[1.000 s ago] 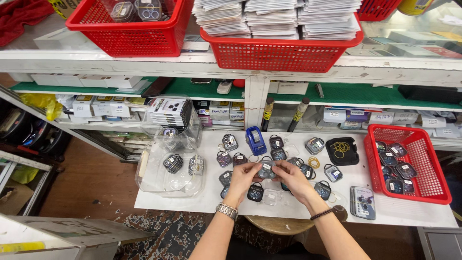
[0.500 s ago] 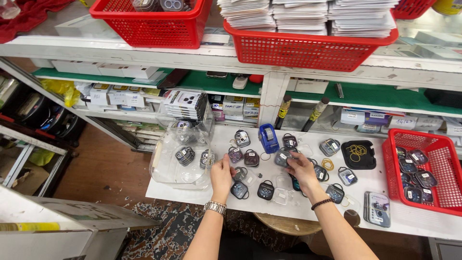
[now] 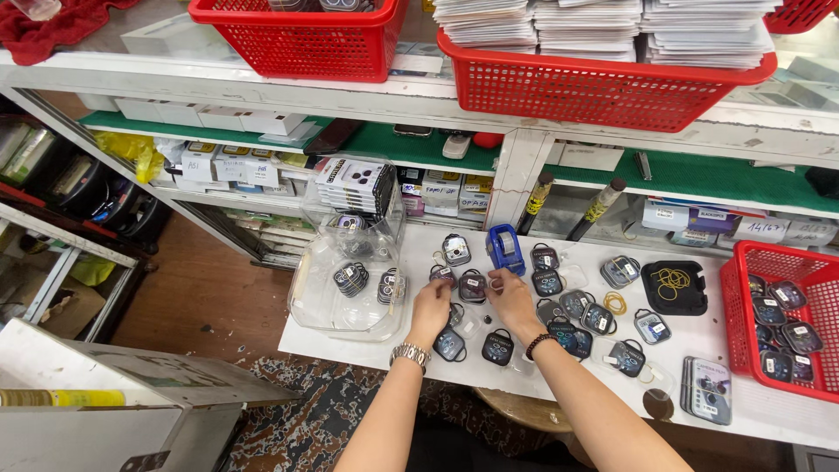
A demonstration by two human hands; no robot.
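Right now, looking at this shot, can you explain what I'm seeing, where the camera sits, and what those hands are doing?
The camera sits on a person's head, looking down at their own bare arms. The left hand, with a wristwatch, and the right hand, with a dark bracelet, rest among small clear cases scattered on a white table. Whether either grips one is hard to tell. Nearby are a blue tape dispenser, a clear plastic bin, a black tray of rubber bands and a red basket.

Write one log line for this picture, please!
left hand: on small packets | right hand: on packets | near: blue tape dispenser
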